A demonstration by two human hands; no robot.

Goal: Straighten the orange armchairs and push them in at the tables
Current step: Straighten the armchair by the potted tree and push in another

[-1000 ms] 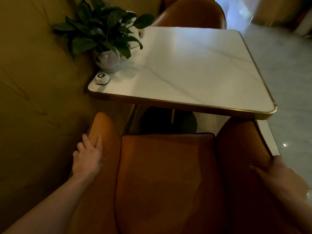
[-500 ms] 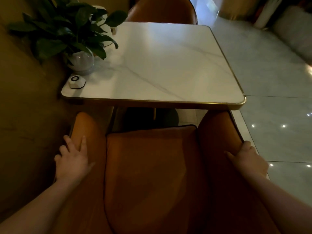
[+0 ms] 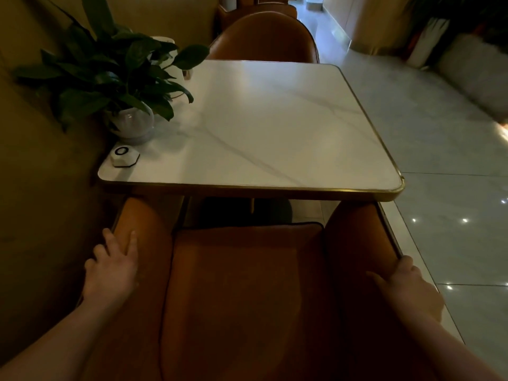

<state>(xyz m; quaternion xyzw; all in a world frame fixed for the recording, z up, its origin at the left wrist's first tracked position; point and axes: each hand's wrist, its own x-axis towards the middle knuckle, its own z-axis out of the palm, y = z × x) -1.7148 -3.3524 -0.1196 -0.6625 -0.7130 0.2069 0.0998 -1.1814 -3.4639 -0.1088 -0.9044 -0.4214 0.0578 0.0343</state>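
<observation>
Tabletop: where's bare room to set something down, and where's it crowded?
Free: the tabletop's middle and right, bordered by the potted plant and call button on the left, the gold rim on the right, the far armchair behind. Crowded: the left strip by the wall, where leaves overhang. The near armchair's seat is bare.

No text can be read; the white call button [image 3: 125, 158], ahead of the left hand [image 3: 112, 270], bears only a black ring.
</observation>
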